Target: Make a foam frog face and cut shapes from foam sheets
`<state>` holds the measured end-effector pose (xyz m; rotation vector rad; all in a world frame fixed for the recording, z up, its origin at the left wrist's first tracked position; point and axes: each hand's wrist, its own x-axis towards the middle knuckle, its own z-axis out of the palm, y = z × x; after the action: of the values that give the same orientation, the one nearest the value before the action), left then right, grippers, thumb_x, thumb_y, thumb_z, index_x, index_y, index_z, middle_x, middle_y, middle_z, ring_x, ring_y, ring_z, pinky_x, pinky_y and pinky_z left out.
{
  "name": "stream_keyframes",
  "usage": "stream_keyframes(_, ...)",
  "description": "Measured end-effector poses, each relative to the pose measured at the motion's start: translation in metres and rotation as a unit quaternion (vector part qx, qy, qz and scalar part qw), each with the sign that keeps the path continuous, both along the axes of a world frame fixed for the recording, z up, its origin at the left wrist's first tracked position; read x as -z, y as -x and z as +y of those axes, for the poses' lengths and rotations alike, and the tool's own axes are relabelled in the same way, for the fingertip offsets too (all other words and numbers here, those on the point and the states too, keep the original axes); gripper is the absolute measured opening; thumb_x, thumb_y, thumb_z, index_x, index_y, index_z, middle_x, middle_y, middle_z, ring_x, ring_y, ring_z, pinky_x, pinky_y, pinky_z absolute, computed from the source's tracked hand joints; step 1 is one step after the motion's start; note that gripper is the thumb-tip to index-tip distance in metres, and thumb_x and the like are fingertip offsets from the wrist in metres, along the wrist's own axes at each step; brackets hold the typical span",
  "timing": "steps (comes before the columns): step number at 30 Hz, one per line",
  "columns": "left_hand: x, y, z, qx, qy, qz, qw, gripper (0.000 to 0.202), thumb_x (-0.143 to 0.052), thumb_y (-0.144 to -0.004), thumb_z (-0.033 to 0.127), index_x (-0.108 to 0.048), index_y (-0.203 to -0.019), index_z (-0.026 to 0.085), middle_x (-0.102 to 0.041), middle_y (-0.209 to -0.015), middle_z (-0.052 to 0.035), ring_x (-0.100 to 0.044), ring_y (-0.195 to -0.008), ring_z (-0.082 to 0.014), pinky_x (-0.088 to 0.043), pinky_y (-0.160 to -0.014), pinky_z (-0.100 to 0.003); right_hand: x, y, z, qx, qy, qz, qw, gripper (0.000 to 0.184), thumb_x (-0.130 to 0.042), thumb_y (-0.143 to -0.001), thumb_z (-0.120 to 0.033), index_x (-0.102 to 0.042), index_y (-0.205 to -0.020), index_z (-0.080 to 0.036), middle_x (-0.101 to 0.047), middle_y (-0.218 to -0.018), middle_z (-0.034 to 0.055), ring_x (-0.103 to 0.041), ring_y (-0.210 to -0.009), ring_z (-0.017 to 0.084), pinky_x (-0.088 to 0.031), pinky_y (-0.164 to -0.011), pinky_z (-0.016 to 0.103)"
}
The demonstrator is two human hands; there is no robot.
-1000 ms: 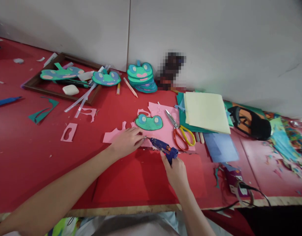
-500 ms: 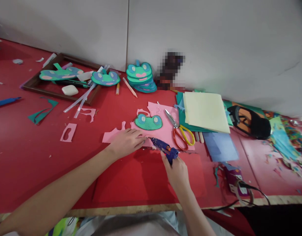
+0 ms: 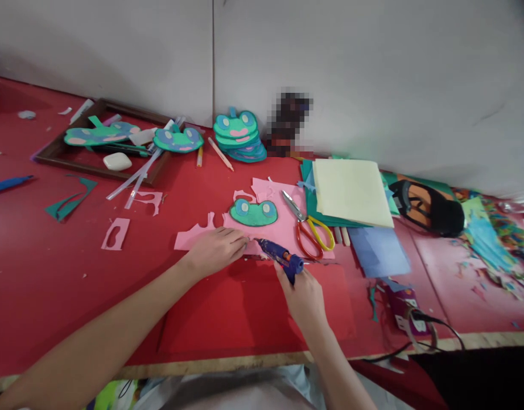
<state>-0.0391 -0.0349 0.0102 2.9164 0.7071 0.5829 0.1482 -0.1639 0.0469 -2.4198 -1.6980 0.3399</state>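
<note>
We have a red tabletop against a grey wall, paper scraps scattered about. We see the right hand wrapped round the blue glue gun, its tip just beside the left hand; can't tell if those fingers pinch anything. Green frog face lies on the pink sheet, just beyond the left hand, scissors right of it.

The glue gun is blue, the frog cutout mostly green.
</note>
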Motion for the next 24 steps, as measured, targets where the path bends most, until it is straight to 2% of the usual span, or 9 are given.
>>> stream_keyframes(4, -0.004, -0.001, -0.001, -0.007, -0.012, 0.020, 1.000, 0.026, -0.038, -0.092, 0.023, -0.063, -0.094, 0.014, -0.065, -0.089, -0.0077, -0.060, -0.084, -0.0176, -0.046, -0.074, -0.033, 0.000, 0.001, 0.000, 0.003, 0.003, 0.003, 1.000, 0.044, -0.035, -0.090, -0.048, -0.065, -0.085, -0.015, -0.066, -0.070, 0.0102, -0.064, -0.070, 0.021, -0.035, -0.054, 0.025)
stream_keyframes(10, -0.012, -0.005, -0.008, 0.001, -0.043, 0.099, 0.994, 0.018, -0.043, -0.088, 0.016, -0.061, -0.089, 0.013, -0.061, -0.090, -0.0075, -0.056, -0.084, -0.0202, -0.040, -0.070, -0.034, -0.002, 0.001, 0.001, 0.007, 0.011, -0.001, 1.000, 0.043, -0.037, -0.090, -0.048, -0.065, -0.084, -0.015, -0.066, -0.071, 0.0108, -0.064, -0.069, 0.022, -0.035, -0.054, 0.025)
stream_keyframes(16, -0.013, -0.013, -0.023, -0.006, -0.054, 0.159, 0.986, 0.018, -0.046, -0.085, 0.011, -0.061, -0.095, 0.009, -0.060, -0.083, -0.0088, -0.054, -0.077, -0.0208, -0.035, -0.065, -0.034, -0.006, 0.001, 0.003, -0.008, 0.009, -0.019, 1.000, 0.040, -0.040, -0.089, -0.046, -0.063, -0.090, -0.014, -0.068, -0.081, 0.0120, -0.065, -0.075, 0.023, -0.037, -0.057, 0.026)
stream_keyframes(24, -0.016, -0.013, -0.023, -0.010, -0.048, 0.161, 0.986, 0.021, -0.048, -0.083, 0.009, -0.062, -0.099, 0.008, -0.062, -0.081, -0.0087, -0.055, -0.076, -0.0206, -0.034, -0.062, -0.032, -0.010, 0.000, 0.002, -0.018, -0.023, -0.058, 0.998, 0.047, -0.035, -0.089, -0.051, -0.063, -0.089, -0.014, -0.067, -0.077, 0.0125, -0.064, -0.071, 0.021, -0.037, -0.055, 0.025)
